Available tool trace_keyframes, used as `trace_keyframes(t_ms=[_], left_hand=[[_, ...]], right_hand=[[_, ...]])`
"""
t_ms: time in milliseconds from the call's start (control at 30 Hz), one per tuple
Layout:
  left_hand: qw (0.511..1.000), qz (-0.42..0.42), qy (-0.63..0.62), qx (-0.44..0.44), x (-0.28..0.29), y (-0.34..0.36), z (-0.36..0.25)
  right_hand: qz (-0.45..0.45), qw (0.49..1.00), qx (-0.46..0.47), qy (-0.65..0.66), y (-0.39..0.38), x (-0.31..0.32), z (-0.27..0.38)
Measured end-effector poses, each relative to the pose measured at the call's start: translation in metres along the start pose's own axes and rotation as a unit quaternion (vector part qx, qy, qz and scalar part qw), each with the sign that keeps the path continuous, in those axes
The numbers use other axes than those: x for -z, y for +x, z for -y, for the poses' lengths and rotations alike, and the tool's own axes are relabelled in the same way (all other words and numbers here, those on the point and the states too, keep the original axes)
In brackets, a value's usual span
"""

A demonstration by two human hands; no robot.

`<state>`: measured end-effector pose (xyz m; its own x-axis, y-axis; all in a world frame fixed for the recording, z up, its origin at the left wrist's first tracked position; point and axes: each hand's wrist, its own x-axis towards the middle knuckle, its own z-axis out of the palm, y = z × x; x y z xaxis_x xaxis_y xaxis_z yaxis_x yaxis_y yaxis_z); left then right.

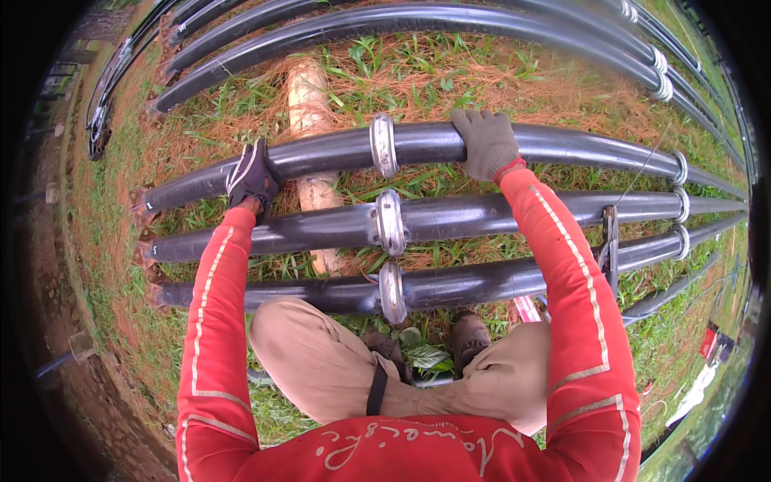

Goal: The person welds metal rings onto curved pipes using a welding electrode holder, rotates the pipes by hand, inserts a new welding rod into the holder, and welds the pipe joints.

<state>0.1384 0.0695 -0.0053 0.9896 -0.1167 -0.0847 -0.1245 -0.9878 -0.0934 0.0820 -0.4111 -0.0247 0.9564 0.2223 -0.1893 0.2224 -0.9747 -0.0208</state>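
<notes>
Three long black metal pipes lie side by side in front of me, each with silver rings around it. My left hand (pixel 253 175), in a dark glove with pale stripes, is closed over the farthest black pipe (pixel 325 151) near its left part. On the same pipe, right of its silver ring (pixel 384 145), rests my right hand (pixel 487 145) in a grey knit glove, fingers curled over the far side. Nearer to me are the middle pipe (pixel 458 218) and the nearest pipe (pixel 474 283). The undersides of both hands are hidden.
A peeled log (pixel 308 92) runs under the pipes. More black pipes (pixel 361 22) lie beyond, over grass and brown needles. A clamp-like electrode holder (pixel 610 241) with a thin rod hangs at the middle pipe. A red-and-white packet (pixel 526 308) lies by my right knee.
</notes>
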Motion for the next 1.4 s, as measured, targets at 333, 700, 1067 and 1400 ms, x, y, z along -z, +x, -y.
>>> trace_keyframes(t_ms=[333, 700, 1067, 1400], left_hand=[[0.998, -0.045, -0.031, 0.014, -0.018, -0.010, 0.003], [0.998, -0.047, -0.048, 0.017, -0.035, -0.011, 0.022], [0.990, -0.099, -0.097, 0.009, -0.032, -0.019, 0.026], [0.990, 0.020, -0.141, -0.011, 0.006, -0.010, 0.026]], right_hand=[[-0.054, 0.998, -0.013, -0.006, -0.005, -0.013, 0.002], [-0.075, 0.997, -0.017, 0.002, -0.008, -0.008, 0.012], [-0.044, 0.998, 0.001, 0.033, -0.019, 0.007, 0.020], [-0.106, 0.993, -0.049, 0.035, -0.091, 0.040, -0.009]])
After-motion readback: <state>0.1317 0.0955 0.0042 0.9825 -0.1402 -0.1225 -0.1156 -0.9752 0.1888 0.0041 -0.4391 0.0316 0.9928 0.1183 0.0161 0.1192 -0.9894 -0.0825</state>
